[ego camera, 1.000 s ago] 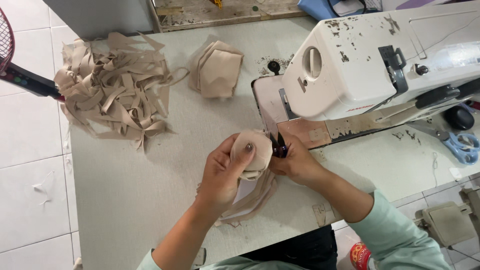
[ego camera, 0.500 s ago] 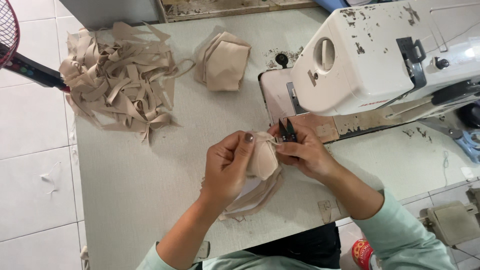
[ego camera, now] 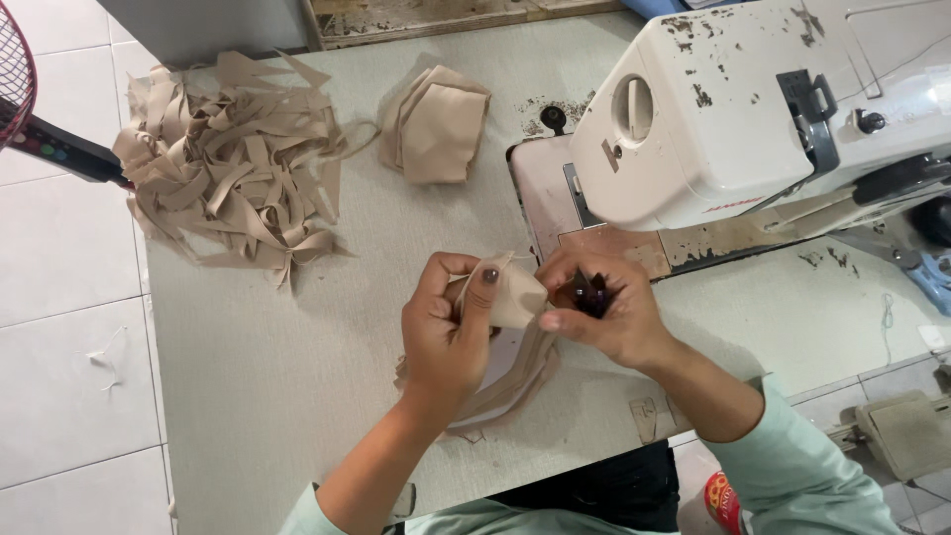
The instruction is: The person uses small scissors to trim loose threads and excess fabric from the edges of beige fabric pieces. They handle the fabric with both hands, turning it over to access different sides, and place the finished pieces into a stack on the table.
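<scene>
Beside the sewing machine (ego camera: pixel 753 109): left hand (ego camera: pixel 451 332) pinched beige piece (ego camera: pixel 510 297); right hand (ego camera: pixel 604 312) clasped dark snips (ego camera: pixel 589 294). Strip heap (ego camera: pixel 233 168) unsewn; small finished stack (ego camera: pixel 436 124).

Dark tool (ego camera: pixel 591 294) mostly hidden inside right hand (ego camera: pixel 604 312); kind indiscernible.

Grey desk (ego camera: pixel 297 376) carried beige strip pile (ego camera: pixel 233 163) near far-left corner, folded beige pieces (ego camera: pixel 436 124) at far edge, white sewing machine (ego camera: pixel 753 109) on right.

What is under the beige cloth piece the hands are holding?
Under the beige cloth piece more beige fabric hangs onto the grey table. The left hand covers part of it.
</scene>
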